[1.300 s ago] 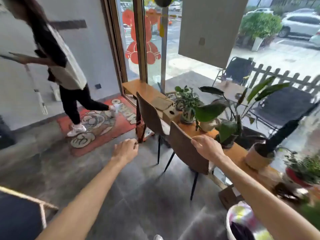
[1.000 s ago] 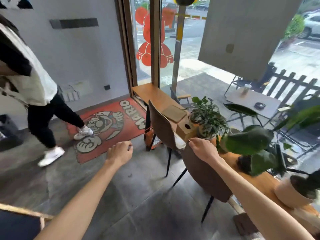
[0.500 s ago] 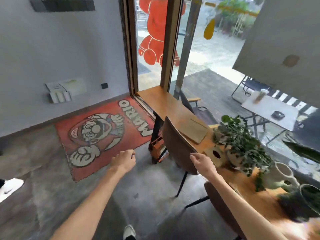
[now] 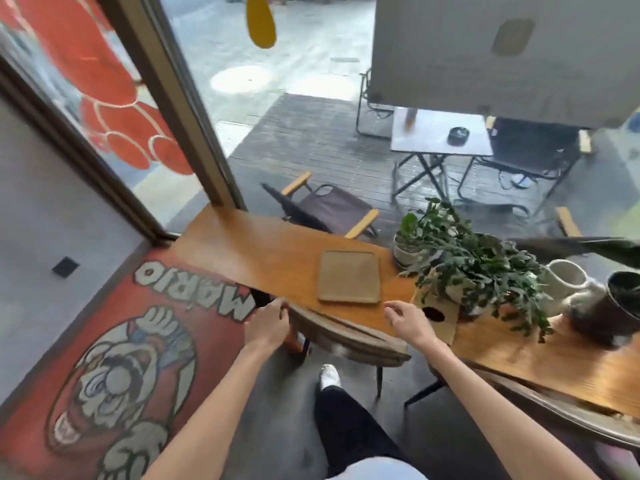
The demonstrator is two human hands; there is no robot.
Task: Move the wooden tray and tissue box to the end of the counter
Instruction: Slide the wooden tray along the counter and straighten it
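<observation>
a: diff vs half a second back?
b: the camera is closer and looks down on the counter (image 4: 277, 258). left hand (image 4: 268, 327) was loosely curled in the air; now it's at the left end of the chair back (image 4: 346, 332), fingers curled, touching it. can't tell if it's a firm grip. right hand (image 4: 408, 322) is now over the counter edge, fingers loosely spread, empty.
a: tray?
b: wooden tray (image 4: 349, 276) lies flat mid-counter, long axis across the counter toward the window. tissue box (image 4: 437, 315) just right of it, slot up, partly under the trailing plant (image 4: 474, 258).
</observation>
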